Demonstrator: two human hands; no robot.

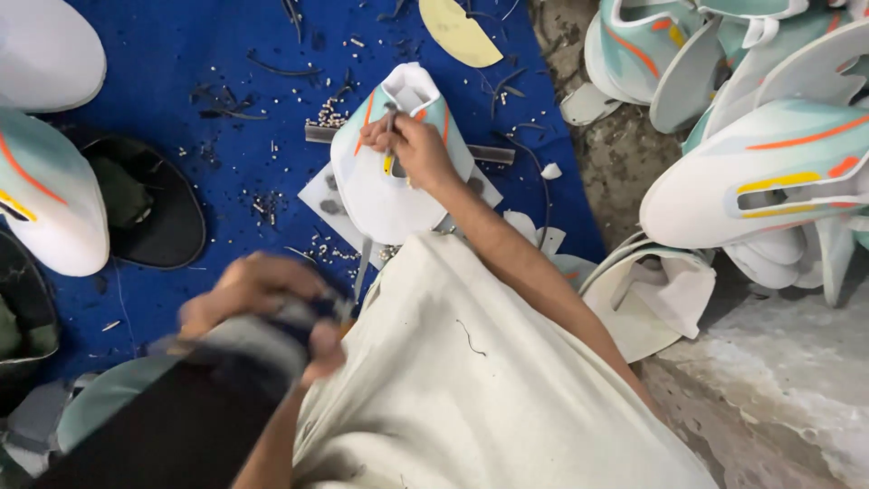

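right hand pins shoe upper

blue mat under scattered small nails | yellow insole at 12 o'clock | pile of shoe uppers at 2 o'clock | black shoe at 9 o'clock

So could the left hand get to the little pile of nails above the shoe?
Probably not right now. The left hand is gripping a blurred dark tool, and the shoe upper, held by the right hand, lies between it and the nails.
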